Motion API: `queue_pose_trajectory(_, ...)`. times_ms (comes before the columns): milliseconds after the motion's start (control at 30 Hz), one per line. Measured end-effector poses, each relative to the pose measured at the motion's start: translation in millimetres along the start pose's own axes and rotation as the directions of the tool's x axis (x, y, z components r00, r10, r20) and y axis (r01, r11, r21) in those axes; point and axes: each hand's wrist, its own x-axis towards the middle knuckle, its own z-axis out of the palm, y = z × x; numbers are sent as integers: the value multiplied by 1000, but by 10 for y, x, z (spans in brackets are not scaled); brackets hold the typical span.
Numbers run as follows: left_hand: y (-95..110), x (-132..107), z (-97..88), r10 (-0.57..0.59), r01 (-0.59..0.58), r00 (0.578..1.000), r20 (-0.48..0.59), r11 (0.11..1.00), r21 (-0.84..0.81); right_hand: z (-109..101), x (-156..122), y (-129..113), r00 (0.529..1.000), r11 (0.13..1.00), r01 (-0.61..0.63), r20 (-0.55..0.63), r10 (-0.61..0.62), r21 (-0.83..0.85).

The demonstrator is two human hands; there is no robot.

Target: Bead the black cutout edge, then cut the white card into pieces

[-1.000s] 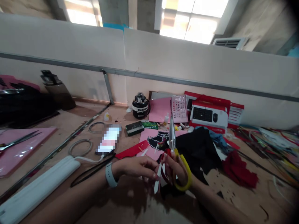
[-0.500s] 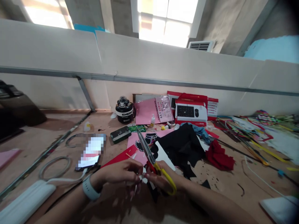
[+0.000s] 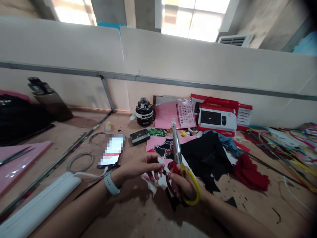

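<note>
My right hand [image 3: 182, 185] grips a pair of scissors [image 3: 179, 162] with red and yellow handles, its blades pointing up and away from me. My left hand [image 3: 141, 165], with a pale watch [image 3: 110, 183] on its wrist, pinches a small white piece of paper [image 3: 160, 173] right beside the scissor blades. Both hands hover low over the wooden table [image 3: 247, 208], close together. Just beyond them lie a pink sheet with a black beaded cut-out [image 3: 163, 145] and a heap of black fabric [image 3: 205, 155].
A phone [image 3: 110, 153] lies left of my hands, with cable loops [image 3: 80, 162] and a long white bar [image 3: 39, 205] nearer me. A black jar [image 3: 144, 112], a dark tin [image 3: 139, 136], a red keyboard box [image 3: 218, 117], red cloth [image 3: 250, 173] and coloured strips [image 3: 284, 142] crowd the back and right.
The scissors swung from leaning left to nearly upright. My view shifted back left, so the things on the table sit further right in the picture. Both hands keep their grips.
</note>
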Motion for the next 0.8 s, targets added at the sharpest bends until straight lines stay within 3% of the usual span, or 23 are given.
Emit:
queue_pose_trajectory(133, -43, 13, 14, 31, -32, 999, -7, 997, -76, 27, -7, 29, 1000, 995, 0, -8, 1, 102)
queue_pose_trajectory(333, -62, 64, 73, 50, -62, 995, -89, 989, -138, 58, -21, -34, 999, 997, 34, -43, -31, 68)
queue_pose_trajectory(633, -87, 60, 229, 19, -20, 999, -26, 999, -40, 32, -7, 63, 996, 999, 32, -78, -31, 16)
queue_pose_trajectory(800, -74, 50, 128, 89, -89, 996, -25, 996, 2, 33, -16, 50, 1000, 1000, 11, -27, -11, -28)
